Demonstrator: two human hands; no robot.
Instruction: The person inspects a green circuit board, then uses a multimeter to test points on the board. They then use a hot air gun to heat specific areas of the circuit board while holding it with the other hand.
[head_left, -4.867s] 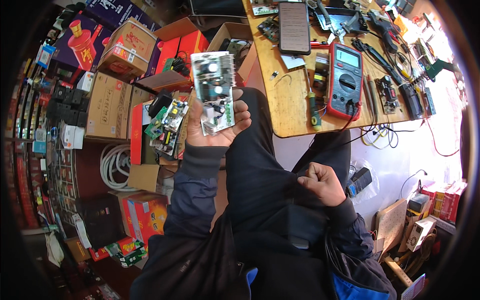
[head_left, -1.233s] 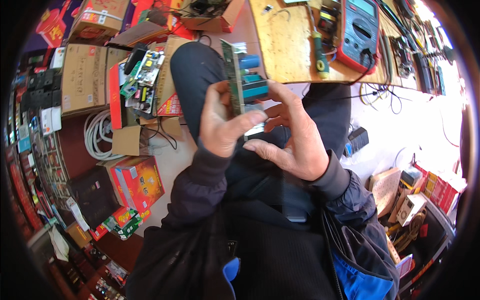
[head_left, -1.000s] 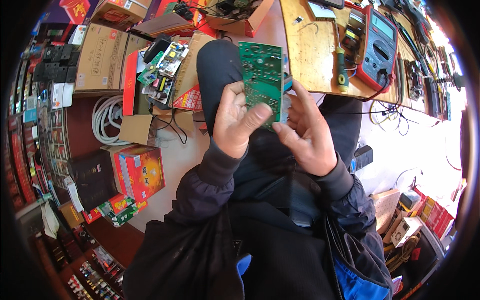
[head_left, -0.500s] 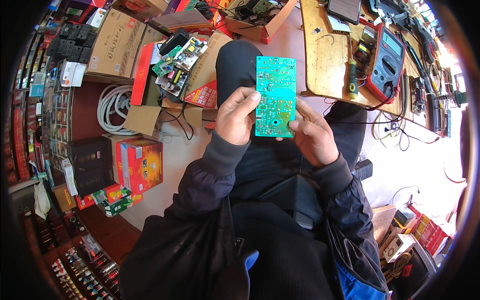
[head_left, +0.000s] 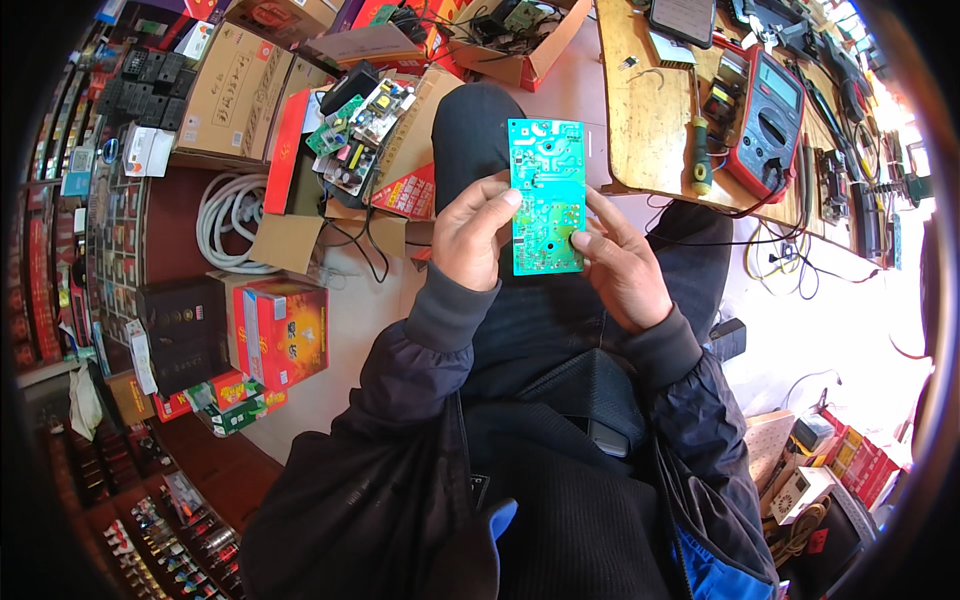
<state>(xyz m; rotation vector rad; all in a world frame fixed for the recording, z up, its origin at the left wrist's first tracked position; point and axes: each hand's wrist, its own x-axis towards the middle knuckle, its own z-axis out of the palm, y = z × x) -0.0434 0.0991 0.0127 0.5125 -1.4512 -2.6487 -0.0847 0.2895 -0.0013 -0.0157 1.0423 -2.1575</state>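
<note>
A long green circuit board (head_left: 548,200) is held upright over my lap, its soldered side facing me. My left hand (head_left: 472,232) grips the left edge, thumb on the face and fingers behind. On the opposite edge, my right hand (head_left: 624,262) is closed round the lower part, its thumb resting on the face near a dark round hole. Whatever sits on the board's back is hidden, as are most of my fingertips there.
A wooden workbench (head_left: 640,130) at the upper right carries a red multimeter (head_left: 770,125) and a screwdriver (head_left: 701,160). At the upper left, an open carton holds several circuit boards (head_left: 362,130). Left of my legs are a coiled white cable (head_left: 212,225) and a red box (head_left: 285,330).
The circuit board has tilted a little and shifted slightly left. My right hand has moved slightly left with it, its thumb now further onto the face.
</note>
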